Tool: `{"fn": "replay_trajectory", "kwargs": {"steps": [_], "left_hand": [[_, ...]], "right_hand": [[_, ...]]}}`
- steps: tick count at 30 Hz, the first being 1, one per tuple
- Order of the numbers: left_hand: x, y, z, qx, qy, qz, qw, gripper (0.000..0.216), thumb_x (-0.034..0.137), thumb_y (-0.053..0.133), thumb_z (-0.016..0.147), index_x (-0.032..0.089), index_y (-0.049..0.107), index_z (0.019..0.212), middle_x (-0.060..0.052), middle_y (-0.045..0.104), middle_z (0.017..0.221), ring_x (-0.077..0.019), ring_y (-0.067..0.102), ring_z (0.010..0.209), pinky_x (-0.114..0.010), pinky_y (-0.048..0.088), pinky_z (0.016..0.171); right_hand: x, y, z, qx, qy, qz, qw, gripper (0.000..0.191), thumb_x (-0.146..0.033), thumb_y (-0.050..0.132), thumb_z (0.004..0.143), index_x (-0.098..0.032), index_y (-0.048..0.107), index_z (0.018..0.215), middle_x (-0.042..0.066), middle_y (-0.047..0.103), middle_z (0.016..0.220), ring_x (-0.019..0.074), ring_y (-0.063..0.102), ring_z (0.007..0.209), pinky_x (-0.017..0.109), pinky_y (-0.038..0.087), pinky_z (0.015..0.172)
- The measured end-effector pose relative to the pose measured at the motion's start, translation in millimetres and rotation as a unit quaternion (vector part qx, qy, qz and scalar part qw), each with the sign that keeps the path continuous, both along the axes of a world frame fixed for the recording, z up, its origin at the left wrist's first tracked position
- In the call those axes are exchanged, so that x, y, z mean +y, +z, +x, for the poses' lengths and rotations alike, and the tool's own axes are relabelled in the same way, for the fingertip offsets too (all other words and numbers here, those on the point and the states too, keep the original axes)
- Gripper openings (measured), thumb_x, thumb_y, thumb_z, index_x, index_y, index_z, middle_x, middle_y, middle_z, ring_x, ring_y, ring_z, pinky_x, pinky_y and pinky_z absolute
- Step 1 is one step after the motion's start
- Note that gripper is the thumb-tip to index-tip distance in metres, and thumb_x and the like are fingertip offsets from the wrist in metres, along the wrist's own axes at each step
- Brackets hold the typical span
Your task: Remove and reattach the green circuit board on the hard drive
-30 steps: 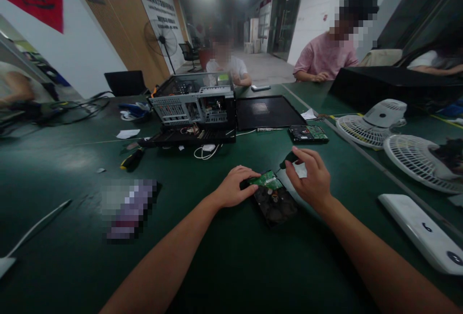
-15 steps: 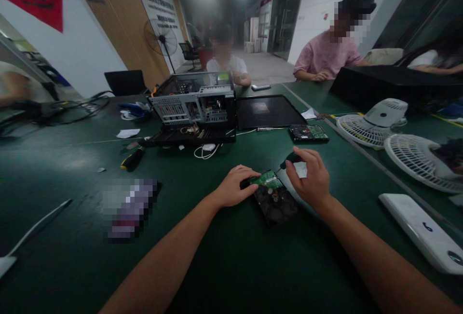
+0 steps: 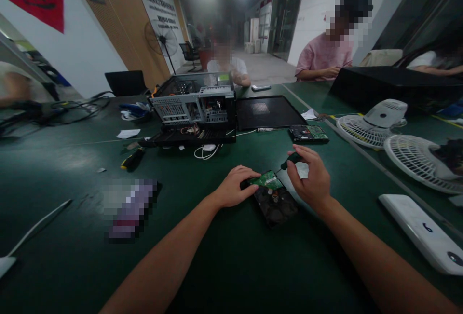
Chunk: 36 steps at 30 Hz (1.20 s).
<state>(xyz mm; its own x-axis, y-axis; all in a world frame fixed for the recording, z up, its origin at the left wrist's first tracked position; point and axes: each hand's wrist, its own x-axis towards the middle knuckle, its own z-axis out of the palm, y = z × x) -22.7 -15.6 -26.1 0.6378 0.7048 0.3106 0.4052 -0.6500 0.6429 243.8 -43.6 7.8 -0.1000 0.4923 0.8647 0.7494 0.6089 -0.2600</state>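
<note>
Head view: the right hand grips a dark-handled screwdriver between thumb and fingers, its shaft slanting down to the far right edge of a hard drive, which lies on the green table with its underside up. Across the drive, the left hand holds its far left corner, thumb and fingertips on the edge of its green circuit board. That board remains on the drive, so the work at its fastenings looks unfinished; how many are loose or left is impossible to count. Whether the driver's tip sits in a screw cannot be told (the shaft is thin and dim at that end), and the left palm hides part of the drive's corner. Beyond the drive, slightly right, lies a second drive with a green board in place, apparently untouched. Farther beyond, to the left, stands an opened computer case, its interior mostly shadowed. Left of the drive, a purplish object is pixelated past recognition.
</note>
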Motion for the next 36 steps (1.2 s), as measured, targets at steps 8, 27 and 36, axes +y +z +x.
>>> {"fn": "replay_trajectory", "kwargs": {"steps": [8,27,36], "left_hand": [[-1,1.0,0,0.000,0.000,-0.004,1.000,0.039,0.037,0.067,0.095,0.029,0.066,0.133,-0.005,0.070,0.132,-0.0268,0.059,0.127,-0.054,0.034,0.120],[-1,0.2,0,-0.004,-0.001,0.002,1.000,0.039,0.036,0.067,0.095,0.029,0.066,0.134,-0.005,0.069,0.132,-0.0261,0.058,0.127,-0.053,0.035,0.119],[0,-0.9,0,0.001,0.000,-0.003,1.000,0.039,0.037,0.066,0.095,0.029,0.066,0.134,-0.005,0.069,0.133,-0.0267,0.058,0.127,-0.054,0.035,0.119]], "right_hand": [[-1,-7.7,0,0.012,-0.044,-0.030,0.998,0.047,-0.031,0.070,0.094,-0.026,0.053,0.137,0.009,0.074,0.120,0.0231,0.074,0.095,0.046,0.062,0.088],[-1,0.5,0,-0.007,-0.040,-0.014,0.999,0.046,-0.026,0.070,0.093,-0.027,0.054,0.136,0.010,0.067,0.122,0.0229,0.069,0.099,0.043,0.062,0.086],[-4,1.5,-1,-0.008,-0.033,-0.024,0.999,0.045,-0.028,0.069,0.092,-0.026,0.055,0.134,0.011,0.065,0.118,0.0252,0.068,0.102,0.045,0.061,0.086]]}}
